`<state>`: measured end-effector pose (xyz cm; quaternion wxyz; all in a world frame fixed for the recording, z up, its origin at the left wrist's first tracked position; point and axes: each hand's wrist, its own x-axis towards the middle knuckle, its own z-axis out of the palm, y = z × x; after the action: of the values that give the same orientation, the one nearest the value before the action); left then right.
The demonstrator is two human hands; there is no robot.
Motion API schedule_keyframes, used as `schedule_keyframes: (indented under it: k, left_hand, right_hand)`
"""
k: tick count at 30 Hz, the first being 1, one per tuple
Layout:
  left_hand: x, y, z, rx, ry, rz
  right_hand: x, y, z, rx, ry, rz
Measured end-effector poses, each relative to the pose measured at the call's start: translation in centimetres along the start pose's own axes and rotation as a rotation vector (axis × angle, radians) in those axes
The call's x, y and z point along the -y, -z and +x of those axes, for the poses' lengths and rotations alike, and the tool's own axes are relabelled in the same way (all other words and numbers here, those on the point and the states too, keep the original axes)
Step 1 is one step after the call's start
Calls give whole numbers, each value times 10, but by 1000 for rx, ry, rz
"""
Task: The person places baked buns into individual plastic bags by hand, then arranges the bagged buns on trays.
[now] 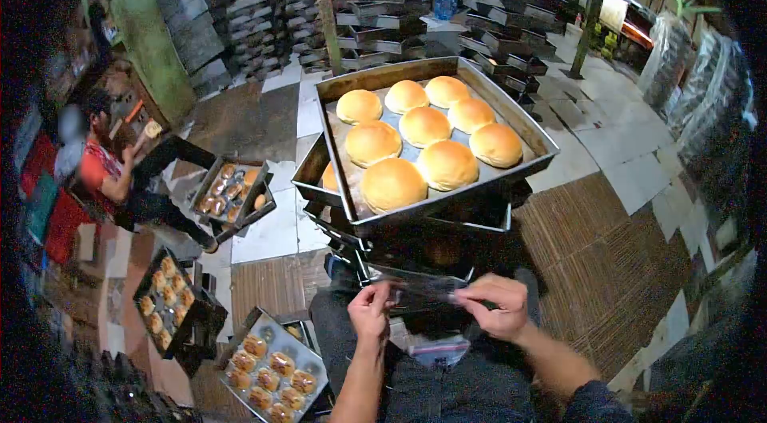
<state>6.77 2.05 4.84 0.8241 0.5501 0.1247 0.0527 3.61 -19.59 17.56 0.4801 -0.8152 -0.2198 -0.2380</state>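
Observation:
A clear plastic bag (419,285) is stretched between my two hands, above my lap. My left hand (372,312) pinches its left end, and my right hand (497,307) pinches the right end between thumb and fingers. Just beyond them, a metal tray (447,210) holds several round golden buns (446,164) and rests on a stack of other trays. Neither hand touches the buns. More plastic with a coloured edge (439,351) lies on my lap.
A seated person (106,175) at the left holds a bun. Trays of wrapped buns (280,363) stand at the lower left, others (168,299) beyond. Stacked empty trays (375,15) line the back, near a wooden post (325,11). Plastic-wrapped bundles (667,59) stand at the right.

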Motion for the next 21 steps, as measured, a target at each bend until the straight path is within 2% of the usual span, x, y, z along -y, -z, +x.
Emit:
schedule_keyframes:
  k: [1,3,6,7,8,9,11,12,13,14,15,17,19,21]
  left_hand:
    - [-6,5,1,-51,0,-116]
    - [28,41,16,-123,-34,-425]
    - [14,49,21,-211,-5,-424]
    - [12,56,24,-172,38,-563]
    - [11,63,29,-130,75,-699]
    - [13,69,31,-138,75,-701]
    - [22,76,36,-110,115,-894]
    - [14,74,38,-182,73,-669]
    - [4,74,37,-190,73,-670]
    - [-5,74,33,-221,105,-672]
    - [-7,75,32,-252,142,-674]
    - [2,85,33,-318,180,-586]
    - [11,89,30,-65,-95,-634]
    - [8,88,30,-62,-18,-525]
  right_hand:
    - [9,3,32,125,160,-64]
    - [17,0,105,174,424,-62]
    - [-5,-24,213,264,223,-250]
    - [-44,-42,253,329,349,-346]
    - [-67,-59,288,498,183,-387]
    - [-83,-76,316,663,15,-426]
    - [-102,-109,355,818,-210,-435]
    - [-120,-123,369,824,-278,-511]
    - [-134,-136,379,831,-349,-587]
    - [-136,-141,384,806,-428,-531]
    - [-122,-143,381,774,-650,-407]
    - [-108,-148,380,746,-741,-462]
    - [-86,-136,377,801,-731,-436]
    - [-101,-117,380,1002,-517,-280]
